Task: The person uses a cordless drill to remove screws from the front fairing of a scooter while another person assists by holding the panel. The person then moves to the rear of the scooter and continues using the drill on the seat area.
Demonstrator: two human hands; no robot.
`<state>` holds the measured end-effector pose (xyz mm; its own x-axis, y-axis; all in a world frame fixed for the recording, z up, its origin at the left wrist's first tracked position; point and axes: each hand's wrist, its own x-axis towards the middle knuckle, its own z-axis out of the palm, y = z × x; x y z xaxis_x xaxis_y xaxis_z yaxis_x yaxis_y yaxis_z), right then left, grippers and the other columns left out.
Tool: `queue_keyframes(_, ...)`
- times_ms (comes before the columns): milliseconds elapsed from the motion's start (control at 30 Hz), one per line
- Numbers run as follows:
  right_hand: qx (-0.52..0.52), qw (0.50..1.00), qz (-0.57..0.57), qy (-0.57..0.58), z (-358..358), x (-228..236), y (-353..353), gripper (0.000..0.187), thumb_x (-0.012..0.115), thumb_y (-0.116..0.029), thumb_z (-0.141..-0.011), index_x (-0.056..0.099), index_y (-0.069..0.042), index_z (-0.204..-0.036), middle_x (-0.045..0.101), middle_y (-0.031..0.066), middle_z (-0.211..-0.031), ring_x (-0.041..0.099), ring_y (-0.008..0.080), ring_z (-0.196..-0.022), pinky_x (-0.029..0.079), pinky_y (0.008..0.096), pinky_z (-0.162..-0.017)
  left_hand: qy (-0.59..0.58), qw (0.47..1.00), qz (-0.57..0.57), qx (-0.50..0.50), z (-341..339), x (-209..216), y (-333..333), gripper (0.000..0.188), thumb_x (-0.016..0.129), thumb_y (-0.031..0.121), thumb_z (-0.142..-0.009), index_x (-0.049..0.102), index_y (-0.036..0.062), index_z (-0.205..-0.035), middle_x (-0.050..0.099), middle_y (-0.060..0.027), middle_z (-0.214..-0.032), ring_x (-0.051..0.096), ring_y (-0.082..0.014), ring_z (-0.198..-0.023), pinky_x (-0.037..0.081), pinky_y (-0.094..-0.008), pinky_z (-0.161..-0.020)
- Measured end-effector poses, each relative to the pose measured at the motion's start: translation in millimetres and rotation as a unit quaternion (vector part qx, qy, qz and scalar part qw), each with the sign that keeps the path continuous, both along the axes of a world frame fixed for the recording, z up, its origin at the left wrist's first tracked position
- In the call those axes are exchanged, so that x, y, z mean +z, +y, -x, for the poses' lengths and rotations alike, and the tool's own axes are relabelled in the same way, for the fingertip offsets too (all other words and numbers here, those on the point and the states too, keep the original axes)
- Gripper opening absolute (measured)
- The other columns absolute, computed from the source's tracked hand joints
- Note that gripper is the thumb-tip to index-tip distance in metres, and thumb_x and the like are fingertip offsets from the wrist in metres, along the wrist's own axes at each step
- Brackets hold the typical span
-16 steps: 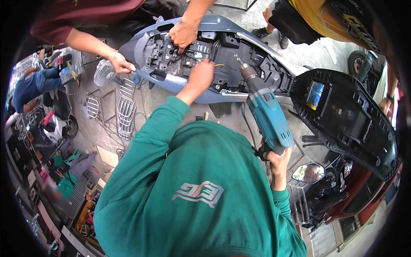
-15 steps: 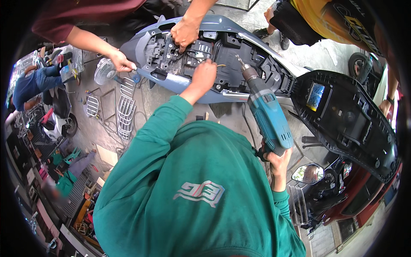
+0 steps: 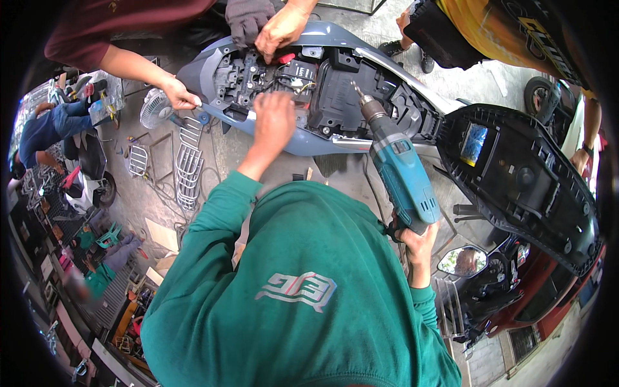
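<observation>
My right hand (image 3: 416, 244) is wrapped round the handle of a teal power drill (image 3: 406, 171), whose bit points up over the open seat bay of a blue-grey scooter (image 3: 325, 32). Over the near side of that bay is my left hand (image 3: 274, 122), its fingers smeared by motion. Just beyond it sits a black battery (image 3: 300, 72) with a red terminal cover (image 3: 286, 59) and thin wires. A co-worker's bare hand (image 3: 284, 32) reaches into the bay beside a grey-gloved hand (image 3: 249, 20). Another hand (image 3: 183, 95), below a maroon sleeve, touches the scooter's tail.
The black seat (image 3: 525, 174) is hinged up at the right, underside showing. A white fan (image 3: 155, 108) and metal racks (image 3: 189, 168) stand on the floor at left. A person in a yellow shirt (image 3: 483, 29) is at far right. Below the seat is a mirror (image 3: 463, 260).
My left hand has moved left and nearer, away from the battery, which now shows more fully. A grey-gloved hand has come in at the top. The drill has hardly moved.
</observation>
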<state>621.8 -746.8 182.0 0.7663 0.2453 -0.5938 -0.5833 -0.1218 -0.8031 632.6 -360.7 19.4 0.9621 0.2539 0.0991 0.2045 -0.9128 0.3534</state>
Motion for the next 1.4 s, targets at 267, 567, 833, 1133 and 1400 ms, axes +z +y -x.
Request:
queue_keyframes(267,-0.023,1.000,0.011,-0.008,-9,2,12,0.063,0.071,-0.004,-0.060,0.063,0.007,-0.121,0.073,0.0144,-0.098,0.071,0.0211,-0.078,0.058,0.0328,-0.070,0.234,0.968,-0.006,0.089,-8,-22,19,0.056,0.068,0.045,-0.096,0.068,-0.0085,-0.112,0.072,-0.0280,-0.115,0.061,-0.0411,-0.118,0.041,-0.0520,-0.109)
queue_keyframes(567,0.025,1.000,0.013,0.004,-19,10,17,0.066,0.070,-0.003,-0.060,0.063,0.007,-0.125,0.073,0.0156,-0.108,0.071,0.0218,-0.083,0.060,0.0337,-0.075,0.204,0.953,-0.004,0.223,-30,-39,-8,0.069,0.068,0.050,-0.094,0.062,-0.0133,-0.121,0.067,-0.0298,-0.127,0.053,-0.0437,-0.130,0.029,-0.0531,-0.118)
queue_keyframes(833,0.071,0.997,0.017,0.018,-33,9,16,0.108,0.073,-0.006,-0.062,0.035,0.002,-0.163,0.068,0.0110,-0.112,0.066,0.0172,-0.083,0.056,0.0301,-0.073,0.284,0.946,-0.123,0.093,-11,-3,-12,0.091,0.055,0.074,-0.096,0.069,-0.0109,-0.125,0.068,-0.0248,-0.128,0.049,-0.0357,-0.134,0.032,-0.0501,-0.115)
queue_keyframes(1133,0.077,0.996,0.028,0.032,-45,7,19,0.108,0.072,-0.008,-0.061,0.038,0.002,-0.163,0.066,0.0078,-0.119,0.064,0.0156,-0.087,0.056,0.0302,-0.078,0.275,0.941,-0.093,-0.174,-12,20,84,0.094,0.051,0.083,-0.093,0.070,-0.0026,-0.125,0.069,-0.0273,-0.122,0.056,-0.0418,-0.127,0.044,-0.0489,-0.110)
queue_keyframes(1400,0.063,0.997,0.009,0.050,-47,8,16,0.111,0.078,-0.012,-0.064,0.035,0.000,-0.165,0.062,0.0113,-0.139,0.066,0.0179,-0.104,0.056,0.0302,-0.084,0.265,0.923,-0.099,-0.262,-19,23,98,0.091,0.048,0.078,-0.098,0.068,-0.0072,-0.125,0.069,-0.0281,-0.121,0.059,-0.0426,-0.124,0.042,-0.0483,-0.114)
